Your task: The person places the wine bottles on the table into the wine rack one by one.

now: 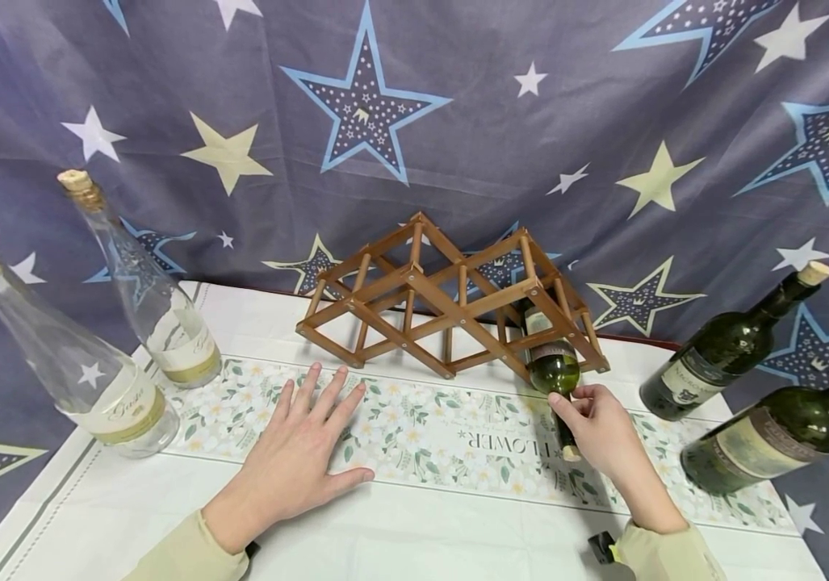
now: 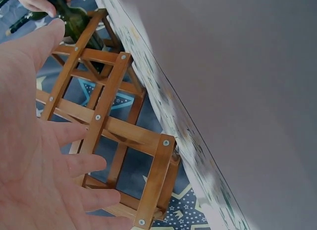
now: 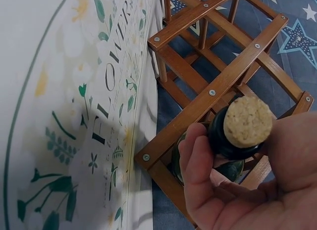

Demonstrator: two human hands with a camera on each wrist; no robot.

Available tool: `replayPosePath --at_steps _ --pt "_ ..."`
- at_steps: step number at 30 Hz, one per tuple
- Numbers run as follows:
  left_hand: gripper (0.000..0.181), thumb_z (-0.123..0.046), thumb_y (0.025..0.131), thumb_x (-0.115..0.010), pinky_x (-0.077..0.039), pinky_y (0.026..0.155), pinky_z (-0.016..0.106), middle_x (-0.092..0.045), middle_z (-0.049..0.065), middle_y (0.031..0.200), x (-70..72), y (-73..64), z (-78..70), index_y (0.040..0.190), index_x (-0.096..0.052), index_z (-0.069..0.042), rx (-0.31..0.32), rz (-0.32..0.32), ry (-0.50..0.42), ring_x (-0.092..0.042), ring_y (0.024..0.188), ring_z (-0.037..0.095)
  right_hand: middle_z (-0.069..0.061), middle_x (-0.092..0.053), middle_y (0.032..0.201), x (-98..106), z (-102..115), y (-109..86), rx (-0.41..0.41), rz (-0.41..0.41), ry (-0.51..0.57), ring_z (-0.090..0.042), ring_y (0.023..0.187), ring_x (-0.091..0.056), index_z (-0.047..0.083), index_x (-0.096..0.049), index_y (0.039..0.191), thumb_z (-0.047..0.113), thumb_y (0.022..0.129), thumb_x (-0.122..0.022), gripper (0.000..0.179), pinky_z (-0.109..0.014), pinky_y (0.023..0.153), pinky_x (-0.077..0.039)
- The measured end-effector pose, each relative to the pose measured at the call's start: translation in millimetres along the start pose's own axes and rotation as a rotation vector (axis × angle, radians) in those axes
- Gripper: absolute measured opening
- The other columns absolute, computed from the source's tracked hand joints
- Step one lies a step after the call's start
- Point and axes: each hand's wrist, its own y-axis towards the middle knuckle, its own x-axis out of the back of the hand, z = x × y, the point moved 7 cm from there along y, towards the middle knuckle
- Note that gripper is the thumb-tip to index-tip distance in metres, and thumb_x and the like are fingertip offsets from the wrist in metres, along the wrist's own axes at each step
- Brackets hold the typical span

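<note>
Bottle [image 1: 555,372] endwise in rack [image 1: 462,321], cork [image 3: 250,122] outward

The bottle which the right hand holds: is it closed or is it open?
Closed: the right wrist view shows a cork in the mouth of the bottle that the right hand holds.

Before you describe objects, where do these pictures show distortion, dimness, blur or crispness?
Head view: two clear glass bottles lean outward, likely wide-angle distortion; left wrist view: the white floral-printed tablecloth looks dim grey, its pattern smeared; right wrist view: the round tan cork is crisp, its grain visible.
</note>
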Motion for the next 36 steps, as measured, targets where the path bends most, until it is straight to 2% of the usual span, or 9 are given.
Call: replayPosePath --at_steps 9,17,21,27,31,36 --pt "0.112 -0.083 0.084 -0.066 -0.020 0.120 0.075 -0.022 0.015 0.175 1.1 0.1 -0.4 0.169 -0.031 -0.018 -0.004 -0.006 0.002 -0.009 0.160 0.048 -0.025 -0.067 0.117 1.4 1.1 1.9 0.008 0.002 -0.002 -0.032 0.099 -0.067 -0.013 -0.048 0.138 0.049 0.107 -0.061 0.071 -0.051 0.086 -0.055" --pt "0.112 -0.083 0.084 -0.066 -0.019 0.121 0.074 -0.022 0.016 0.174 2.3 -0.2 -0.1 0.168 -0.033 -0.017 -0.001 -0.005 0.001 -0.008 0.160 0.047 -0.022 -0.070 0.112 3.5 0.3 0.9 -0.002 -0.010 -0.019 -0.025 0.086 -0.068 -0.012 -0.049 0.141 0.054 0.105 -0.061 0.076 -0.041 0.071 -0.055" --pt "0.112 -0.083 0.084 -0.067 -0.020 0.121 0.075 -0.023 0.016 0.174 2.2 -0.2 -0.1 0.168 -0.035 -0.016 -0.002 -0.010 0.002 -0.009 0.160 0.048 -0.021 -0.071 0.110 7.8 -0.3 -2.0 0.001 -0.037 -0.038 -0.025 0.085 -0.069 -0.010 -0.050 0.142 0.056 0.105 -0.060 0.077 -0.041 0.071 -0.055" --pt "0.112 -0.082 0.083 -0.068 -0.021 0.120 0.075 -0.024 0.017 0.174 2.6 -0.4 -0.5 0.167 -0.036 -0.016 -0.006 -0.017 0.006 -0.010 0.159 0.048 -0.014 -0.075 0.103 16.9 -1.0 -9.4 0.010 -0.055 -0.003 -0.019 0.074 -0.070 -0.010 -0.046 0.145 0.055 0.105 -0.061 0.078 -0.037 0.068 -0.055" --pt "0.112 -0.082 0.084 -0.067 -0.021 0.120 0.075 -0.024 0.017 0.174 3.3 -0.5 -0.3 0.168 -0.035 -0.016 -0.005 -0.016 0.007 -0.010 0.159 0.048 -0.017 -0.074 0.108 25.6 -0.9 -16.4 0.028 -0.072 -0.014 -0.022 0.080 -0.075 -0.010 -0.044 0.147 0.054 0.106 -0.061 0.078 -0.037 0.070 -0.059" --pt "0.111 -0.082 0.084 -0.067 -0.021 0.120 0.075 -0.024 0.017 0.174 4.0 0.0 -0.4 0.167 -0.036 -0.016 -0.008 -0.019 0.008 -0.010 0.159 0.048 -0.020 -0.074 0.112 39.0 -2.1 -24.8 0.043 -0.139 -0.080 -0.029 0.090 -0.075 -0.008 -0.048 0.146 0.054 0.106 -0.060 0.075 -0.048 0.078 -0.058"
